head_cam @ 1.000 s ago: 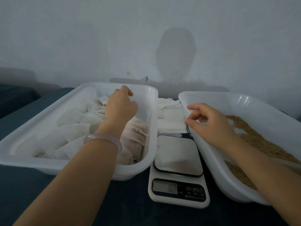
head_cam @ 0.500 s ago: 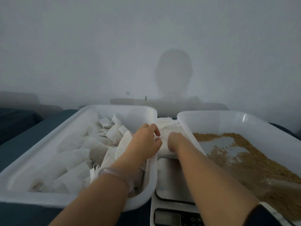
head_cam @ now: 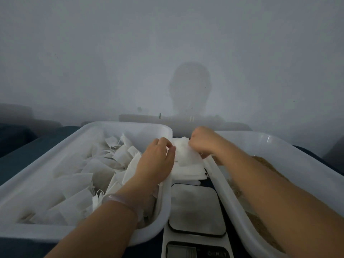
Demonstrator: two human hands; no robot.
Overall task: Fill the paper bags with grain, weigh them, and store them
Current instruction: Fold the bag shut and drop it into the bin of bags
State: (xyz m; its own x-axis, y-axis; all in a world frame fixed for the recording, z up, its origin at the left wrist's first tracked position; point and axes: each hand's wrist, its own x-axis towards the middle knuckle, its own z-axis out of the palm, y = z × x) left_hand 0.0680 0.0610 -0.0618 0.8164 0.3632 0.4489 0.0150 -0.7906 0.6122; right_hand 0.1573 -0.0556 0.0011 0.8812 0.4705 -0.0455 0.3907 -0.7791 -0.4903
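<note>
Lifted since half a second ago: right hand (head_cam: 202,144), pinching one empty paper bag (head_cam: 186,155) jointly with left hand (head_cam: 158,159), above bag stack (head_cam: 188,173) behind kitchen scale (head_cam: 197,209). Grain (head_cam: 260,229) right of scale.

From where I stand, almost nothing here can be read. The only markings are on the front panel of the scale (head_cam: 195,207), at its near edge. Its display (head_cam: 181,251) is a pale grey window, and I can make out no digits on it. Just right of the display is a small round power symbol (head_cam: 209,253). Right of that again are two faint marks (head_cam: 221,254), perhaps button letters, too dim and blurred to tell. Any brand line on the scale cannot be made out.
</note>
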